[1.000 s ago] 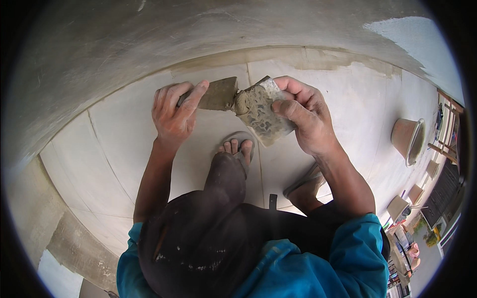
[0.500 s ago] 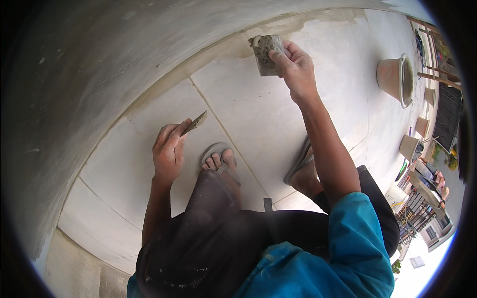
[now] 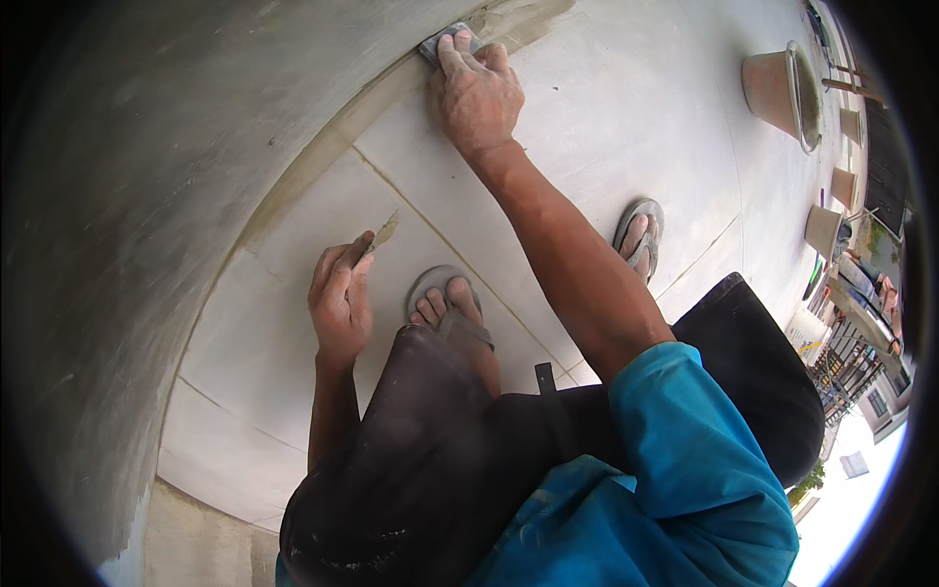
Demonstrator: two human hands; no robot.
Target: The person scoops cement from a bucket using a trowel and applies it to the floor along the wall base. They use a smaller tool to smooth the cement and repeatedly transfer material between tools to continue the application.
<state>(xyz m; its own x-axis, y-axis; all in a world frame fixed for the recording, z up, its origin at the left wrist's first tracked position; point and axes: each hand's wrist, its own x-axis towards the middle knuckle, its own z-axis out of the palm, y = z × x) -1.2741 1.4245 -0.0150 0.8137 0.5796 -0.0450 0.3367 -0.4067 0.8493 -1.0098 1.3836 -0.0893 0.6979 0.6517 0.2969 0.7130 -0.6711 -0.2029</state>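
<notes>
- Sponge [image 3: 445, 43], grey and mortar-smeared, lies at the top of the head view, pressed against the seam where the floor tiles meet the grey wall [image 3: 147, 196].
- Right hand [image 3: 479, 93] covers most of the sponge; its fingers [image 3: 452, 54] lie close together, flat over the pad, pinning it to the seam, with the arm stretched well forward.
- Left hand [image 3: 339, 298] hangs lower, near the middle of the view, well apart from the sponge. Its fingers are curled together and pinch the handle of a small trowel [image 3: 383, 233], whose thin blade points up and to the right, above a tile joint.
- A band of brownish mortar [image 3: 323, 161] runs along the foot of the wall, from beside the sponge down to the left.
- Floor [image 3: 606, 127] is laid in large pale tiles with narrow dark joints.
- Two feet in grey sandals stand on the tiles: the left one [image 3: 445, 298] just beside the left hand, the right one [image 3: 641, 230] past the right forearm.
- The person squats, in dark trousers and a blue shirt [image 3: 675, 489].
- A clay-coloured bucket [image 3: 782, 88] lies tilted at the upper right, well away from both hands.
</notes>
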